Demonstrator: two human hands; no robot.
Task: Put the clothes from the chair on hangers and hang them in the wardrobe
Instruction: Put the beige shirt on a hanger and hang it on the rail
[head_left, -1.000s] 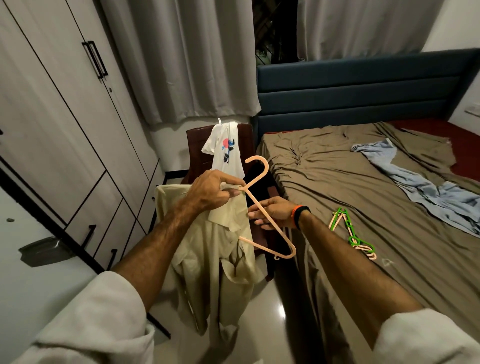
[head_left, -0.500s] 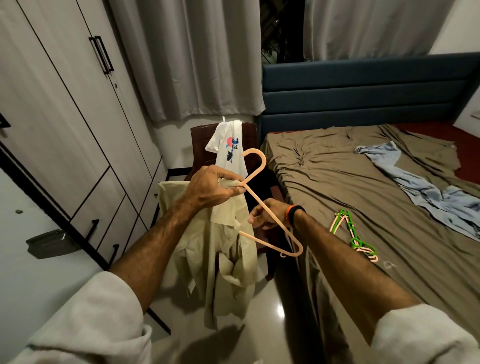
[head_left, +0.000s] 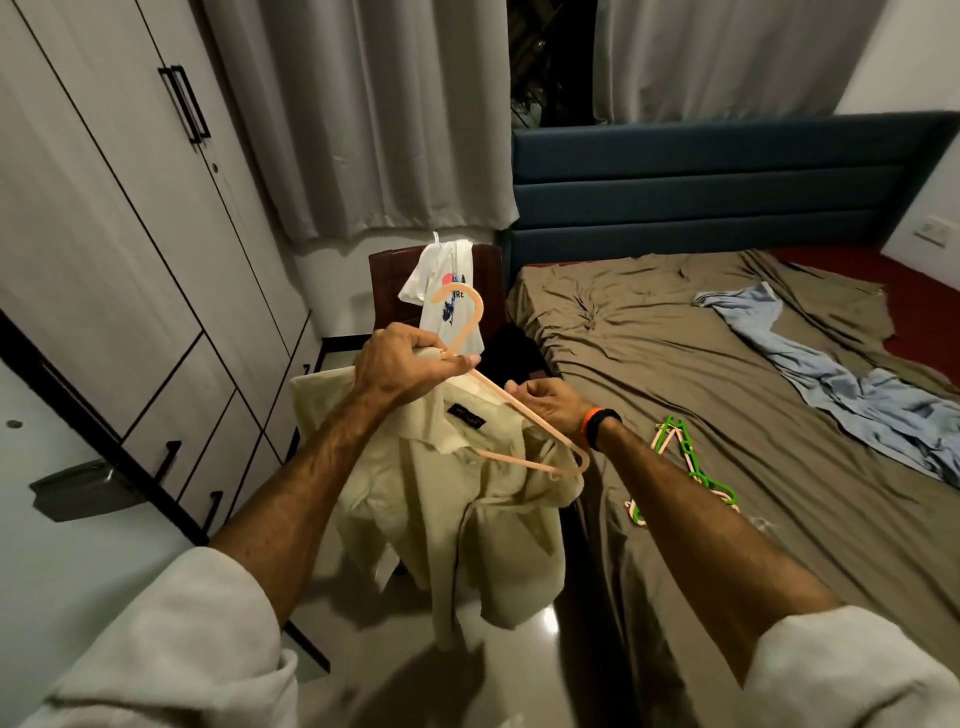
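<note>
My left hand (head_left: 402, 366) grips the neck of a peach plastic hanger (head_left: 524, 413) together with the collar of a pale yellow shirt (head_left: 447, 499). The shirt hangs below the hanger, its collar label showing. My right hand (head_left: 548, 402), with an orange and black wristband, pinches the shirt's shoulder at the hanger's right arm. Behind them stands a dark brown chair (head_left: 395, 283) with a white printed T-shirt (head_left: 447, 296) draped over its back and a dark garment (head_left: 514, 351) on its seat. The wardrobe (head_left: 119, 218) fills the left side, its doors closed.
A bed with a brown sheet (head_left: 701, 415) lies on the right, with green and peach hangers (head_left: 685, 467) near its edge and a light blue garment (head_left: 852, 384) further over. Grey curtains (head_left: 363, 114) hang behind the chair. Glossy floor (head_left: 519, 639) shows below the shirt.
The shirt has opened out and spread under the hanger. My right hand moved up along the hanger's right arm and now pinches the shirt's shoulder there. Both hands rose slightly.
</note>
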